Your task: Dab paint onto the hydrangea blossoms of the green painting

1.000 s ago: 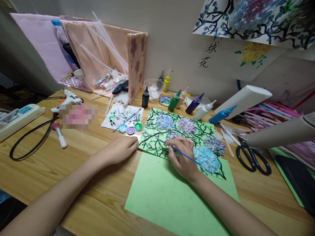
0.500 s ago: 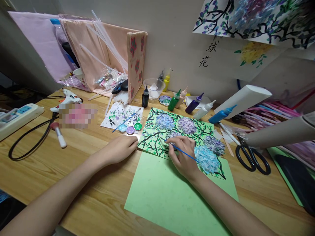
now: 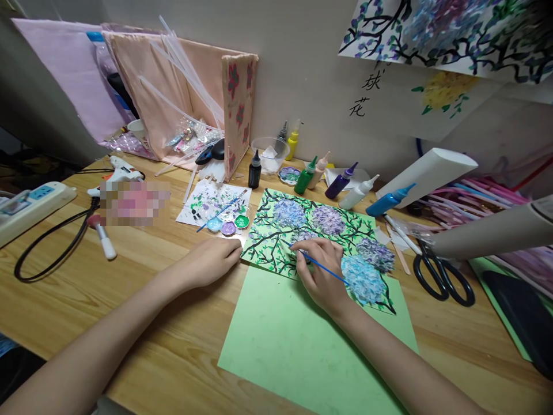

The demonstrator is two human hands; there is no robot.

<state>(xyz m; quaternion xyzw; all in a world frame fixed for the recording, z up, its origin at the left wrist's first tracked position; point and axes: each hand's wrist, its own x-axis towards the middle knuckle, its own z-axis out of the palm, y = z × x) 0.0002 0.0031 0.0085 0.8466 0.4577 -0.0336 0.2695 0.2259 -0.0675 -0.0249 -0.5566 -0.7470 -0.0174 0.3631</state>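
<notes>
A thin blue paintbrush (image 3: 325,270) is pinched in my right hand (image 3: 322,271), its tip touching or just over the painting (image 3: 268,227). This sheet bears black branches, green leaves and fluffy blue and purple flower heads. At its left corner rests my left hand (image 3: 215,260), fingers curled together with their tips on the sheet's edge. A larger plain green sheet (image 3: 298,340) lies underneath. Left of the painting is a flower-shaped palette (image 3: 228,229) with green, purple and blue paint, and a second brush (image 3: 220,213) lies across the paint-spotted paper (image 3: 196,199).
Paint bottles, among them a black one (image 3: 254,171) and a blue one (image 3: 391,200), line the back. Black-handled scissors (image 3: 444,276) lie right, beside a grey tube (image 3: 492,230). A glue gun (image 3: 118,173) and power strip (image 3: 38,207) are left. A pink box (image 3: 239,109) stands behind.
</notes>
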